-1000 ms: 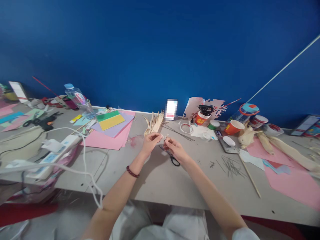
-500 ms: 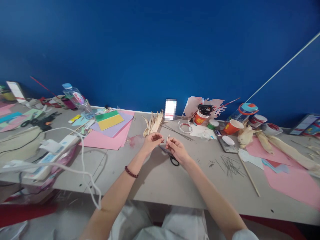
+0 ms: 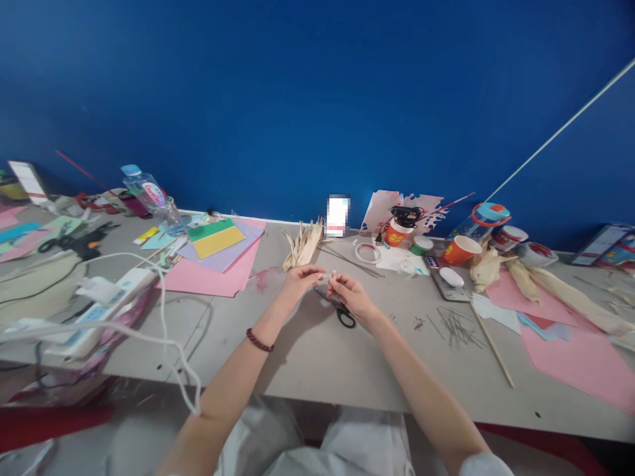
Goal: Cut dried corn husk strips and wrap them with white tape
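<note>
My left hand (image 3: 303,280) and my right hand (image 3: 348,295) are raised over the middle of the table, fingertips almost meeting. Thumb and index finger of the right hand pinch a small pale piece (image 3: 333,275), too small to name. The left fingers are pinched together close beside it; whether they grip part of it is hidden. Under the hands lies a pair of scissors (image 3: 346,317) with black handles, its blades partly covered by the right hand. Just behind the left hand sits a bundle of dried corn husks (image 3: 305,246).
Coloured paper (image 3: 208,276) and a power strip (image 3: 106,311) with white cables lie to the left. Thin wires (image 3: 457,328), a wooden stick (image 3: 491,340), an orange paper cup (image 3: 461,250) and more husks (image 3: 570,301) are to the right. A phone (image 3: 337,217) leans against the blue wall.
My hands have come slightly closer together, the right one shifting a little left with the pale piece. The table things stay in place.
</note>
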Demonstrator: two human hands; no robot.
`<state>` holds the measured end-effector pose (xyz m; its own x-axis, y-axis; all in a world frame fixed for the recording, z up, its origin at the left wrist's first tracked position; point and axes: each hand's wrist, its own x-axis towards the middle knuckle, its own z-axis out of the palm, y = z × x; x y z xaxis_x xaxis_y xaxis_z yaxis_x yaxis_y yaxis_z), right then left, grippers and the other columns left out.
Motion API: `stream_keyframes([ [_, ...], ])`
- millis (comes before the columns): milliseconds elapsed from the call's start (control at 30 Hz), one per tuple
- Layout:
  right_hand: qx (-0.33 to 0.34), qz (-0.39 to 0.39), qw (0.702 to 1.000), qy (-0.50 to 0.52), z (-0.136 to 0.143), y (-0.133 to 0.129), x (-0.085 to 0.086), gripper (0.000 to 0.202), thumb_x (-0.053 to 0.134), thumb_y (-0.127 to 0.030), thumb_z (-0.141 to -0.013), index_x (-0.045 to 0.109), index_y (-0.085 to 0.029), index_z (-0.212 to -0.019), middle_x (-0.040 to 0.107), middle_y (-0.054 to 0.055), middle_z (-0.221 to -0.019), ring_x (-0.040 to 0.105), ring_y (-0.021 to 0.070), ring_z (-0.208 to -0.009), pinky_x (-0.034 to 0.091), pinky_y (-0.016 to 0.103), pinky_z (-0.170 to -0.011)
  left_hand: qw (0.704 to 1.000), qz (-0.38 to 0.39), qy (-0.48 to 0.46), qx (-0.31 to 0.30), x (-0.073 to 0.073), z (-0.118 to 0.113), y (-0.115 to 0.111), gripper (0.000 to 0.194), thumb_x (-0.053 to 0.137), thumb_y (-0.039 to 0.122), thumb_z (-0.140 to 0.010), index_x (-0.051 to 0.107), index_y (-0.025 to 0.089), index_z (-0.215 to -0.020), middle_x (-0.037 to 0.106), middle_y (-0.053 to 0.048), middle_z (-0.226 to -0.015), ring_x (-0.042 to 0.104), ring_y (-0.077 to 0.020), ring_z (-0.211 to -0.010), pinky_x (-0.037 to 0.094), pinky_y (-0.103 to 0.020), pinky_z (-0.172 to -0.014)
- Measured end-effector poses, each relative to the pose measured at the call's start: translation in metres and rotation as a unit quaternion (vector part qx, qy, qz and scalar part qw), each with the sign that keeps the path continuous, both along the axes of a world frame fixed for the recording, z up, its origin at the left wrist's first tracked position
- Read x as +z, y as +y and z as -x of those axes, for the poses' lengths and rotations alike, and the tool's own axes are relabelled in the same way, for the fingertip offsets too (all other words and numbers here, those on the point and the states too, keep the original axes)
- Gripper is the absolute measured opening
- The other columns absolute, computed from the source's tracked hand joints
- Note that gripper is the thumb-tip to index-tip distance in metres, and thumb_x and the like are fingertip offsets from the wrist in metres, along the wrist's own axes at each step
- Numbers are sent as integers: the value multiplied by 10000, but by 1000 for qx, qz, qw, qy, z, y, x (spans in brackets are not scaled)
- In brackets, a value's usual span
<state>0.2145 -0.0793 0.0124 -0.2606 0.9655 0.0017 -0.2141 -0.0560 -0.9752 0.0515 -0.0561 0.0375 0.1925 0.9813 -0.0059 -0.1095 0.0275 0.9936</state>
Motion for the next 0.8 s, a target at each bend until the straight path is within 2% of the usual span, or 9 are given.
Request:
stream_keyframes([
  [67,-32,-62,995,-71,-2,2,-1,222,569,-419,-789,517,-203,-786,539,-13,-684,518,129,-654,429,294,-700,1000,-13,2,-11,1,0,-1,153,672,245,-654,714,162,-776,682,-56,-807,603,-144,-734,468,-252,-666],
  [133,-76,-135,975,-157,-4,3,-2,175,503,-380,-833,516,-207,-806,544,-3,-695,516,144,-671,422,299,-701,1000,-21,0,-21,2,-1,-1,177,676,258,-662,706,152,-800,674,-57,-795,611,-145,-741,468,-251,-669],
  [267,-127,-273,903,-305,-9,1,3,143,416,-286,-875,531,-211,-836,582,53,-821,526,181,-777,414,322,-752,999,-33,-17,-23,3,-3,-3,259,711,278,-649,684,149,-872,644,-37,-738,596,-122,-685,469,-240,-646],
  [367,-133,-336,862,-356,-11,-2,7,174,370,-233,-891,539,-216,-852,588,76,-867,528,196,-835,410,324,-778,997,-60,-29,-35,4,-4,-5,267,716,283,-657,673,154,-887,619,-28,-726,586,-116,-665,476,-241,-639],
  [467,-140,-366,834,-388,-13,-3,8,193,363,-203,-891,552,-217,-858,595,86,-874,527,204,-845,407,324,-783,994,-92,-31,-50,4,-4,-6,235,698,295,-685,676,154,-872,601,-30,-739,592,-123,-670,489,-253,-648],
  [600,-151,-379,808,-425,-15,-1,5,209,362,-178,-891,568,-209,-868,605,87,-868,524,202,-823,401,322,-778,989,-139,-12,-53,2,-3,-5,226,660,310,-727,699,164,-894,590,-50,-859,603,-128,-711,502,-280,-706],
  [800,-160,-381,807,-422,-15,-2,9,200,360,-196,-900,556,-214,-867,603,85,-871,528,199,-825,401,316,-769,983,-176,21,-56,1,-2,-3,172,630,305,-751,716,181,-833,591,-56,-861,590,-129,-723,503,-280,-703],
])
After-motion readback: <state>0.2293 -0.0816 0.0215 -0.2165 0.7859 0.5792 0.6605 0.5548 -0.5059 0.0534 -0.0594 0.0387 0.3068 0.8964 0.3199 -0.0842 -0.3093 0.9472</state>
